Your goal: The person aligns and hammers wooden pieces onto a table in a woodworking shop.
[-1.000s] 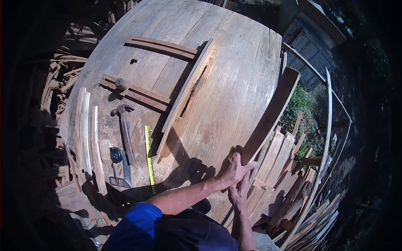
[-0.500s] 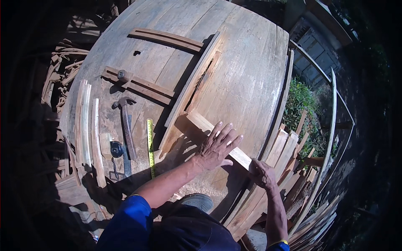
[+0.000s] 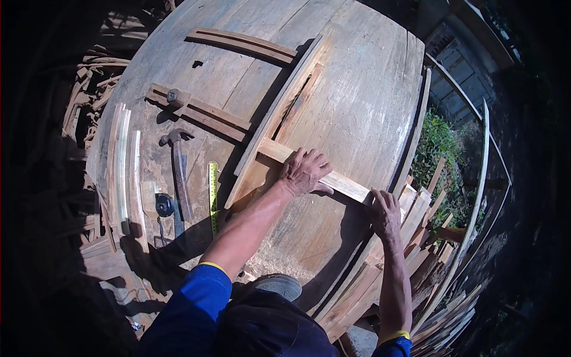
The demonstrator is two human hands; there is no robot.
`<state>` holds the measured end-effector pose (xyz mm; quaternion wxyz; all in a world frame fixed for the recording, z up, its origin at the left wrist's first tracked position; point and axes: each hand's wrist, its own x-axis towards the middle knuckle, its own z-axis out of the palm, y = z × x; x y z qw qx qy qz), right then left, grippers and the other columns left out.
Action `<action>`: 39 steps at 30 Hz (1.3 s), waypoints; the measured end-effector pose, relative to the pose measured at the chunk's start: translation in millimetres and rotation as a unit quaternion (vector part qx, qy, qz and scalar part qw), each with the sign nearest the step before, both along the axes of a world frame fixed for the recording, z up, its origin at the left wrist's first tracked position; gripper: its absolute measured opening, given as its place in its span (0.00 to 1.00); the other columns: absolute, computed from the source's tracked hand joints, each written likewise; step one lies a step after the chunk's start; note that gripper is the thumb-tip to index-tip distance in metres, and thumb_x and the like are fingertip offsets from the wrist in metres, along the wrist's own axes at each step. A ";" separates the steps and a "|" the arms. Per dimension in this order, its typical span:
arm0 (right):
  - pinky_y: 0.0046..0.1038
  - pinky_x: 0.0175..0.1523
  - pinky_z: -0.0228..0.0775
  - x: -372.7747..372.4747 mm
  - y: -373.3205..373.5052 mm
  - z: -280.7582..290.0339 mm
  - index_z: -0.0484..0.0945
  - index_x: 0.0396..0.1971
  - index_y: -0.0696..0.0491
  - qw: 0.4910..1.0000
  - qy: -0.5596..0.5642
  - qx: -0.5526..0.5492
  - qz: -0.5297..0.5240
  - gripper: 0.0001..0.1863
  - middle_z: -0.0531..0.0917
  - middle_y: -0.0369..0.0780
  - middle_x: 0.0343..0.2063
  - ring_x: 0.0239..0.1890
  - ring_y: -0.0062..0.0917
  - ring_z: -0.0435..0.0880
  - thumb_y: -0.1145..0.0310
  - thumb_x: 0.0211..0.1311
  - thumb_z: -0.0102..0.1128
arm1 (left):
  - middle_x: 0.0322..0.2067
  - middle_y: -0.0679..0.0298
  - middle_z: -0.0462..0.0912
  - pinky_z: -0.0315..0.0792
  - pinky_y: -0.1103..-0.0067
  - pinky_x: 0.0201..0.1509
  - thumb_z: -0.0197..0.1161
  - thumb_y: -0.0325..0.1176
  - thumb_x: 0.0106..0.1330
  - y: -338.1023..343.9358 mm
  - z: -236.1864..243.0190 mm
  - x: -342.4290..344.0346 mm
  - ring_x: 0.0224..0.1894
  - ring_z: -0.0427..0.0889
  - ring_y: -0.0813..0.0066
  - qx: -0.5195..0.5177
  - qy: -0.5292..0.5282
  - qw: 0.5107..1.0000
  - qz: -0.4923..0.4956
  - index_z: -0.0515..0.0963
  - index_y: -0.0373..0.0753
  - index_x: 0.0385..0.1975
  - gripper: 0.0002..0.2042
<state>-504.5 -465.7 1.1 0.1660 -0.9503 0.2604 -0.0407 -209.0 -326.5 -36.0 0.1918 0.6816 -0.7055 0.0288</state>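
Round wooden tabletop [image 3: 357, 107] carries everything. Long batten [image 3: 279, 116] runs diagonally across its middle, from far edge toward near-left. Short wooden slat [image 3: 342, 181] lies crosswise, its left end against the batten, its right end at the tabletop's right edge. Left hand [image 3: 304, 171] rests on the slat's middle; right hand [image 3: 385, 213] on its right end at the rim. Left of the batten: hammer [image 3: 178, 172], with measuring tape [image 3: 213, 196] just to its right. Curved strips [image 3: 122, 160] lie along the left edge. Stacked planks [image 3: 410, 250] lean below the right edge.
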 end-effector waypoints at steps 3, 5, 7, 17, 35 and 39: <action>0.44 0.61 0.68 6.5 -8.3 -1.0 0.74 0.64 0.49 1.000 -0.010 -0.018 -0.023 0.34 0.79 0.43 0.52 0.55 0.41 0.77 0.62 0.55 0.74 | 0.38 0.67 0.77 0.68 0.67 0.47 0.63 0.73 0.50 -14.3 -3.6 5.5 0.45 0.76 0.68 -0.020 0.001 1.000 0.009 0.81 0.48 0.41 0.34; 0.43 0.62 0.68 11.1 -12.9 -0.7 0.74 0.64 0.50 1.000 -0.003 -0.017 -0.021 0.34 0.79 0.44 0.52 0.56 0.42 0.77 0.63 0.55 0.73 | 0.37 0.67 0.77 0.68 0.67 0.47 0.62 0.74 0.50 -18.4 -6.2 8.3 0.45 0.76 0.68 -0.017 0.003 1.000 0.015 0.81 0.47 0.41 0.34; 0.43 0.63 0.68 12.0 -18.2 -2.3 0.73 0.65 0.51 1.000 0.003 -0.018 -0.023 0.34 0.79 0.45 0.53 0.56 0.43 0.77 0.64 0.56 0.73 | 0.37 0.67 0.77 0.69 0.67 0.47 0.60 0.75 0.50 -22.5 -9.1 9.6 0.44 0.77 0.68 -0.020 0.011 1.000 0.018 0.81 0.47 0.42 0.35; 0.44 0.62 0.67 16.1 -35.5 -11.2 0.72 0.67 0.49 0.999 -0.022 -0.047 -0.012 0.35 0.78 0.44 0.53 0.57 0.43 0.76 0.63 0.58 0.72 | 0.36 0.66 0.77 0.69 0.68 0.46 0.61 0.75 0.50 -42.6 -10.4 16.1 0.44 0.77 0.68 -0.024 0.004 0.999 0.022 0.82 0.47 0.42 0.36; 0.46 0.63 0.64 22.7 -54.8 -22.3 0.71 0.68 0.47 0.998 -0.030 -0.054 -0.017 0.35 0.78 0.45 0.54 0.58 0.43 0.75 0.63 0.59 0.71 | 0.40 0.63 0.80 0.71 0.64 0.48 0.66 0.74 0.46 -64.6 -14.7 25.9 0.48 0.79 0.66 -0.012 0.016 1.000 0.021 0.83 0.47 0.43 0.37; 0.45 0.63 0.64 24.9 -58.2 -21.7 0.72 0.68 0.47 0.998 -0.032 -0.055 -0.015 0.34 0.78 0.45 0.53 0.58 0.42 0.75 0.62 0.61 0.70 | 0.36 0.64 0.79 0.71 0.67 0.47 0.59 0.77 0.50 -68.2 -15.4 28.8 0.44 0.79 0.67 -0.045 -0.015 0.999 0.020 0.84 0.47 0.42 0.37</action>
